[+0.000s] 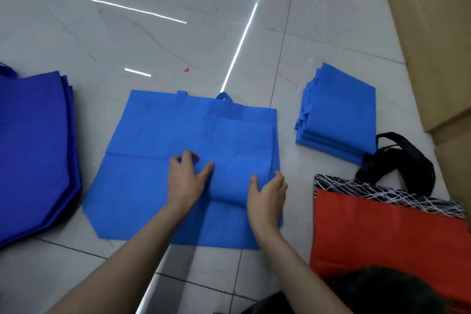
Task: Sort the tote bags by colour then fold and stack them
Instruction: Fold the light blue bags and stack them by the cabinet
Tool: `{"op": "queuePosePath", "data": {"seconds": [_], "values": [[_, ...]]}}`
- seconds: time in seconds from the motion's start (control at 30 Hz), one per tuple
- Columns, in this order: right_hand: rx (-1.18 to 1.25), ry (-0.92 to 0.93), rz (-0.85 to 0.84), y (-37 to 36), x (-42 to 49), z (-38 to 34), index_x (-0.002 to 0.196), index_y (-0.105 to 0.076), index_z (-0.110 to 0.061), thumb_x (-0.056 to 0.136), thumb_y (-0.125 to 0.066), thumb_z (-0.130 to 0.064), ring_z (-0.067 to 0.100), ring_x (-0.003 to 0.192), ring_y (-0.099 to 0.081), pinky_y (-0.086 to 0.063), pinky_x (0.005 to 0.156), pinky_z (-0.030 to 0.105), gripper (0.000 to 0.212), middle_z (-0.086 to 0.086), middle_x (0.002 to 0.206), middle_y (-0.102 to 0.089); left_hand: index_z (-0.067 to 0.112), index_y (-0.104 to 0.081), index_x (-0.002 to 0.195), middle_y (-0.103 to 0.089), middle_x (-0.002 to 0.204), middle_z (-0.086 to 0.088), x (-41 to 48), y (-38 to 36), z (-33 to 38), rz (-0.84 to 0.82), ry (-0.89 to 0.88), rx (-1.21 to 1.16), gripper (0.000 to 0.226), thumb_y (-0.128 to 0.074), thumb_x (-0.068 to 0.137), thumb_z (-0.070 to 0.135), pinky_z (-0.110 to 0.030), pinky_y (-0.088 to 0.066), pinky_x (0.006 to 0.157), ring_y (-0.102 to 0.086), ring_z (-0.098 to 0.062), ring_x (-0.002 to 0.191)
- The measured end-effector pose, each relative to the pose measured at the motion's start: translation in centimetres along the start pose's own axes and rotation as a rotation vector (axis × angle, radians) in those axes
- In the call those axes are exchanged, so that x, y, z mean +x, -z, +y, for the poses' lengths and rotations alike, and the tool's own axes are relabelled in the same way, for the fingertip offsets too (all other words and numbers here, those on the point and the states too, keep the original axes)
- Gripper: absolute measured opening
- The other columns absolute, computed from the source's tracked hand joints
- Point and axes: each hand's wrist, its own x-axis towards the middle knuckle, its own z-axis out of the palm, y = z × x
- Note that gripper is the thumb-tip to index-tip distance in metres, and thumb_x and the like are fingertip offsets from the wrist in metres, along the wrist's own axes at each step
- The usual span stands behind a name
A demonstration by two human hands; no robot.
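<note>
A light blue tote bag (153, 173) lies flat on the floor (153, 33) before me, its right part folded over. My left hand (187, 178) rests on its middle, fingers bent; my right hand (267, 199) grips the folded right edge. A folded light blue stack (339, 115) lies right, a dark blue pile (33, 148) left.
</note>
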Motion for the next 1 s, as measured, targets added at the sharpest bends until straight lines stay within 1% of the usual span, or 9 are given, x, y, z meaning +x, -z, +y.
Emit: {"op": "queuePosePath", "data": {"seconds": [0.1, 0.23, 0.3, 0.43, 0.53, 0.63, 0.77, 0.87, 1.0], "values": [[0.370, -0.274, -0.075, 1.1, 0.3, -0.6, 0.121, -0.048, -0.002, 0.094, -0.055, -0.023, 0.028, 0.105, -0.058, -0.043, 0.083, 0.028, 0.035, 0.010, 0.113, -0.059, 0.011, -0.051, 0.098, -0.052, 0.106, -0.008, -0.9, 0.5, 0.0, 0.025, 0.116, -0.279, 0.021, -0.063, 0.088, 0.025, -0.027, -0.034, 0.077, -0.052, -0.030, 0.103], [0.365, -0.039, -0.140, 3.6, 0.2, -0.3, 0.110, -0.056, -0.009, 0.095, -0.051, -0.016, 0.021, 0.093, -0.059, -0.044, 0.081, 0.028, 0.017, 0.004, 0.103, -0.064, 0.021, -0.051, 0.098, -0.048, 0.113, -0.005, -2.4, 0.4, 0.3, -0.042, 0.193, -0.442, 0.017, -0.063, 0.088, 0.029, -0.040, -0.042, 0.092, -0.047, -0.029, 0.113], [0.399, 0.056, -0.144, 5.2, 0.5, -0.1, 0.107, -0.056, -0.014, 0.095, -0.052, -0.013, 0.018, 0.092, -0.060, -0.047, 0.083, 0.029, 0.013, 0.000, 0.101, -0.065, 0.021, -0.052, 0.099, -0.047, 0.116, -0.008, -2.9, 0.4, 1.5, -0.046, 0.159, -0.494, 0.016, -0.062, 0.089, 0.027, -0.037, -0.043, 0.088, -0.048, -0.028, 0.111], [0.529, 0.158, -0.074, 9.1, 3.3, -0.8, 0.088, -0.054, -0.023, 0.093, -0.054, -0.005, 0.004, 0.074, -0.057, -0.045, 0.069, 0.019, 0.019, -0.003, 0.088, -0.063, 0.020, -0.048, 0.109, -0.047, 0.122, -0.005, -2.9, 0.4, 6.3, -0.035, 0.079, -0.631, 0.022, -0.059, 0.091, 0.025, -0.030, -0.040, 0.077, -0.051, -0.021, 0.101], [0.622, 0.211, 0.042, 12.4, 6.9, -2.0, 0.100, -0.056, -0.016, 0.091, -0.056, -0.004, 0.005, 0.084, -0.059, -0.045, 0.075, 0.019, 0.014, -0.002, 0.097, -0.063, 0.017, -0.038, 0.128, -0.044, 0.125, -0.003, -2.2, -0.5, 11.9, -0.115, 0.072, -0.772, 0.042, -0.058, 0.092, 0.026, -0.029, -0.041, 0.083, -0.049, -0.018, 0.107], [0.692, 0.196, 0.139, 15.7, 10.8, -3.1, 0.119, -0.050, -0.013, 0.092, -0.056, -0.006, 0.008, 0.092, -0.059, -0.047, 0.077, 0.011, 0.028, -0.002, 0.105, -0.060, 0.017, -0.037, 0.133, -0.043, 0.132, -0.003, -0.7, -2.7, 16.9, -0.200, 0.005, -0.782, 0.047, -0.057, 0.093, 0.029, -0.028, -0.039, 0.097, -0.046, -0.017, 0.120], [0.517, 0.235, 0.285, 19.1, 16.3, -2.8, 0.131, -0.045, -0.017, 0.093, -0.056, -0.014, 0.019, 0.104, -0.057, -0.047, 0.087, 0.029, 0.040, 0.006, 0.116, -0.055, 0.020, -0.033, 0.139, -0.042, 0.135, 0.001, 1.4, -6.8, 22.0, -0.275, -0.161, -0.792, 0.049, -0.053, 0.095, 0.024, -0.027, -0.041, 0.100, -0.048, -0.014, 0.120], [0.409, 0.213, 0.309, 20.3, 20.2, -1.6, 0.138, -0.042, -0.014, 0.096, -0.050, -0.014, 0.012, 0.105, -0.049, -0.037, 0.080, 0.017, 0.043, 0.004, 0.127, -0.047, 0.018, -0.029, 0.145, -0.039, 0.143, 0.000, 3.0, -10.2, 23.8, -0.321, -0.251, -0.769, 0.056, -0.054, 0.095, 0.025, -0.032, -0.038, 0.107, -0.042, -0.014, 0.129], [0.257, 0.213, 0.267, 19.6, 23.4, 0.8, 0.143, -0.037, -0.008, 0.096, -0.047, -0.006, 0.016, 0.105, -0.046, -0.028, 0.074, 0.008, 0.048, 0.010, 0.132, -0.041, 0.013, -0.020, 0.148, -0.030, 0.147, -0.007, 5.0, -13.8, 23.0, -0.307, -0.311, -0.475, 0.063, -0.053, 0.095, 0.023, -0.032, -0.025, 0.113, -0.030, -0.019, 0.136]]}}
